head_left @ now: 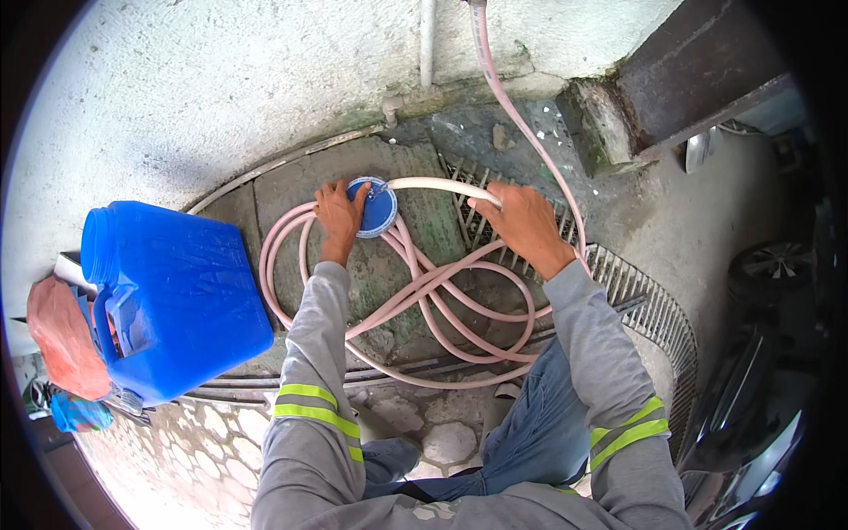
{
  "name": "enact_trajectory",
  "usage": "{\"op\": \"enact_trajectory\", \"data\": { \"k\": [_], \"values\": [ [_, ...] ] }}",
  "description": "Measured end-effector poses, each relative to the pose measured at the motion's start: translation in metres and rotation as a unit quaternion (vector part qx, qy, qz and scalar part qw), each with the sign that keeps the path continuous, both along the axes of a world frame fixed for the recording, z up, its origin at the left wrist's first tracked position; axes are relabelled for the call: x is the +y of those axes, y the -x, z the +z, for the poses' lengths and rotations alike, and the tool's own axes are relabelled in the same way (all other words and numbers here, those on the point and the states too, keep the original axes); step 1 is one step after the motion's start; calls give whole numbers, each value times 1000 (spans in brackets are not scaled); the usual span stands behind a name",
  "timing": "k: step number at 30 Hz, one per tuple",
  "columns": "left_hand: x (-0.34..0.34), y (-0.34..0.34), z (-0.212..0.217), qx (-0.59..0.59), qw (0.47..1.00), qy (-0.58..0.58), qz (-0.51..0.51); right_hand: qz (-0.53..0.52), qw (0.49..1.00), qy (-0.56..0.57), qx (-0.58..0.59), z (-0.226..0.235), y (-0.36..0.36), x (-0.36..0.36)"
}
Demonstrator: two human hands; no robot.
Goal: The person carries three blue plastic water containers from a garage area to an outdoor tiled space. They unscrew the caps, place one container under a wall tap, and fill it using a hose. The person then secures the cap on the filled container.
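Note:
My left hand (339, 217) grips a round blue lid (382, 212) by its left edge, its inner side turned up. In my right hand (525, 223) is the pale free end of a pink hose (446, 185), with its tip over the lid's upper rim. What looks like water shows on the lid near the tip. Below my hands, the rest of the hose lies in loose loops on the wet ground. Left of my left forearm is a large blue jerrycan (190, 296) with a handle and an uncapped mouth.
A metal drain grate (649, 296) curves along the right. The hose rises to the pale wall (221, 97); a pipe (427, 44) runs down it. A reddish bag (64, 340) lies beyond the jerrycan. A dark car (751, 406) stands at the right, below a brown beam (698, 71).

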State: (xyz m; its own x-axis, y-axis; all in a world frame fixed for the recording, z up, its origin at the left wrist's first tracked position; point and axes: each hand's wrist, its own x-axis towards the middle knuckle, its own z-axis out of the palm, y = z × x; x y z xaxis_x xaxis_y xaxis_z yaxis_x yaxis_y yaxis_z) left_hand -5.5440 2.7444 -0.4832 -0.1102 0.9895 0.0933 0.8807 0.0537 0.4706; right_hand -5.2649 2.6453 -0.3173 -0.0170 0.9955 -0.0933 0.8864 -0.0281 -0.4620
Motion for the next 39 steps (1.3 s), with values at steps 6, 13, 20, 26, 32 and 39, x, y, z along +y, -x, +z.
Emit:
{"op": "enact_trajectory", "data": {
  "k": [6,13,20,26,32,39],
  "values": [
    [-40,-17,-16,128,957,-98,-241,-4,1000,0,-13,-2,-5,-1],
    [-34,-26,-28,5,914,-22,-406,9,1000,19,5,-4,0,5],
    [-41,-9,-9,130,936,-37,-325,9,1000,16,8,-6,-9,2],
    [-41,-11,-40,-27,930,-139,-339,13,999,28,32,-6,-9,3],
    [-54,-16,-41,-80,937,-130,-314,27,999,-2,39,-15,-11,-1],
    [-29,-22,-14,120,971,-29,-205,45,999,0,30,-25,-4,4]
  ]
}}
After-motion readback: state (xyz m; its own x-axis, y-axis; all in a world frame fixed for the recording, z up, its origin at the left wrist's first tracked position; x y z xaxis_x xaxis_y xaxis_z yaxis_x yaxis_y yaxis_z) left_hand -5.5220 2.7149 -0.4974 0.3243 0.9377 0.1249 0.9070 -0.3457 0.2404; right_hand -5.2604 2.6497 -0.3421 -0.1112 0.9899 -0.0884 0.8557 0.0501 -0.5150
